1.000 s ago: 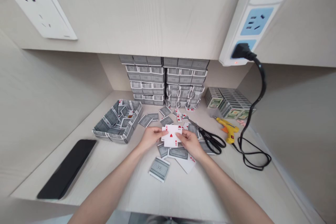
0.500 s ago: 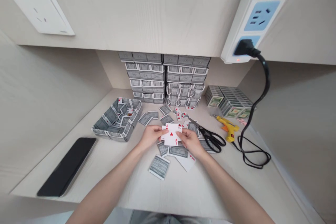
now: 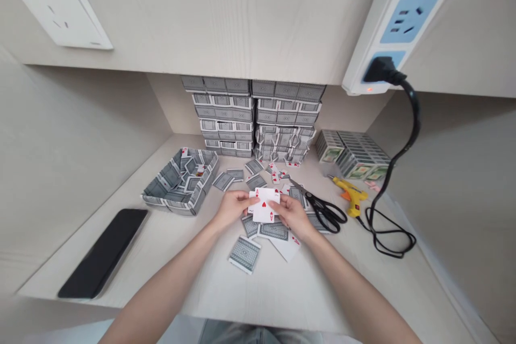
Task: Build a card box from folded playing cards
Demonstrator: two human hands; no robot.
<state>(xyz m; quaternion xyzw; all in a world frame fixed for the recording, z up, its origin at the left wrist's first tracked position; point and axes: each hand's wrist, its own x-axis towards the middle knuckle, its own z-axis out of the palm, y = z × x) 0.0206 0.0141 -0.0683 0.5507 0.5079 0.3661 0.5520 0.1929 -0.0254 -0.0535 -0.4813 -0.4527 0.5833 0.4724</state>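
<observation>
An ace of hearts playing card [image 3: 264,214] faces up between my hands, with at least one more card crossed behind it. My left hand [image 3: 234,208] pinches the left edge, thumb on the front. On the right edge, my right hand [image 3: 295,214] grips with its thumb on the ace's face. Below them lie grey-backed cards [image 3: 273,231], a face-up card [image 3: 286,249] and a folded card piece [image 3: 245,254]. Black-handled scissors [image 3: 322,209] rest just right of my right hand.
A card-built tray [image 3: 195,201] holding folded pieces stands left, behind a black phone [image 3: 105,252]. Stacked card-built boxes [image 3: 228,113] rise at the back. A yellow glue gun [image 3: 351,194] lies right, near a black cord [image 3: 411,134] from a power strip [image 3: 397,27] and stacked card packs [image 3: 355,153].
Both hands keep hold of the cards in nearly the same place. The view has shifted very slightly; nothing else visibly differs.
</observation>
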